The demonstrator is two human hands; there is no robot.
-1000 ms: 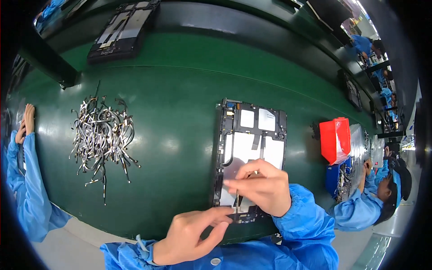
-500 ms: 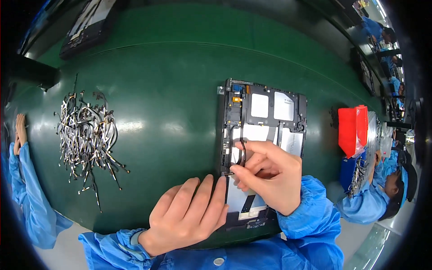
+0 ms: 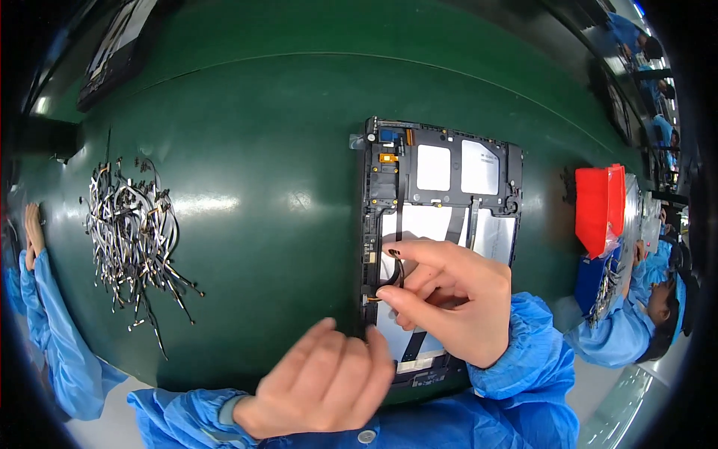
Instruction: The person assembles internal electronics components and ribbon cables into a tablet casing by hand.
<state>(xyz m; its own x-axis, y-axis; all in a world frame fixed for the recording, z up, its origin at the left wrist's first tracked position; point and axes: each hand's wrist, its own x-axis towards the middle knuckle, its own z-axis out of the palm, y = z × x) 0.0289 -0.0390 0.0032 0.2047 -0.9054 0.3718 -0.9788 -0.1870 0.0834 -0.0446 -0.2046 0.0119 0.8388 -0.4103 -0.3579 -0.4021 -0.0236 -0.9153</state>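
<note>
The left hand (image 3: 327,382), its fingertips laid along the device (image 3: 490,176) a half-second earlier, has been drawn back and its fingers curled; whether anything is held beneath them cannot be told. One dark cable (image 3: 400,273) is still pinched in the right hand (image 3: 456,299), over the device's left side. On the green desk (image 3: 284,150), one device is seen under the hands, with one pile (image 3: 134,232) of cables at left; one red bin (image 3: 600,209) and one blue bin (image 3: 590,280) are seen at right.
</note>
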